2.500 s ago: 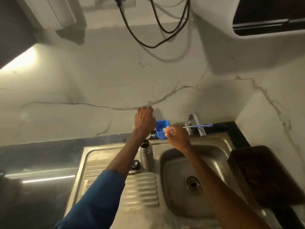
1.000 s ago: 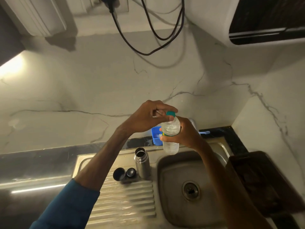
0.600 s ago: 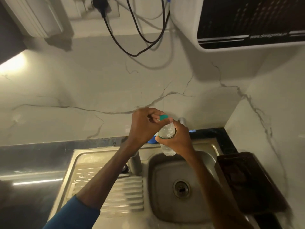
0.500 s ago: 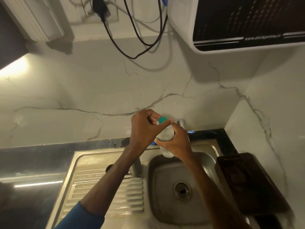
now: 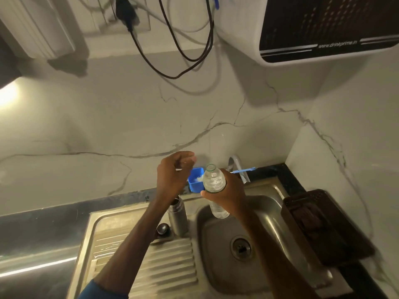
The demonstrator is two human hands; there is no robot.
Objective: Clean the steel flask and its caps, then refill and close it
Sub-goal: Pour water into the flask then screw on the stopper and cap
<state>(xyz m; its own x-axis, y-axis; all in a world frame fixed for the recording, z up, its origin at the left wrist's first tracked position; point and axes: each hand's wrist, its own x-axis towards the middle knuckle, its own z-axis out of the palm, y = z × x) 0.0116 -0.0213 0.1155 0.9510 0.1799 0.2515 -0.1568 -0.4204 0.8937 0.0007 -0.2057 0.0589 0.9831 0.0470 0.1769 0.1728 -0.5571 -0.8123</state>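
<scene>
Left hand (image 5: 174,174): raised just left of the mouth of the clear plastic bottle (image 5: 212,180); fingers (image 5: 189,158) curled in toward the thumb; impossible to tell what, if anything, is inside the curl.
Right hand (image 5: 226,196): wrapped round the bottle's middle, fingers closed firmly on it.
Bottle: uncapped, mouth up, close to upright, held above the back left corner of the basin; lower end sticks out below the gripping hand.
Steel flask (image 5: 178,220): upright on the drainboard (image 5: 155,262), right at the basin's left rim; mouth open, top partly hidden behind the left forearm; touched by neither hand.
Cap (image 5: 162,228): dark and round, on the drainboard just left of the flask's base.
Sink (image 5: 272,221): steel, with the drain (image 5: 240,248) in the middle of the basin.
Blue tub (image 5: 195,180): at the sink's back edge, between the two hands and behind the bottle; something white inside.
Tap (image 5: 237,166): at the back rim, just right of the bottle; a thin blue stick (image 5: 245,170) lies across it, kind unclear.
Brown tray (image 5: 323,225): dark, on the right of the sink.
Worktop (image 5: 43,223): dark, left of the sink.
Wall: pale marble; black cable (image 5: 172,52) looping down from a plug (image 5: 126,10); water purifier (image 5: 323,29) at top right.
Sleeve (image 5: 101,292): blue, on the left forearm at the bottom edge.
</scene>
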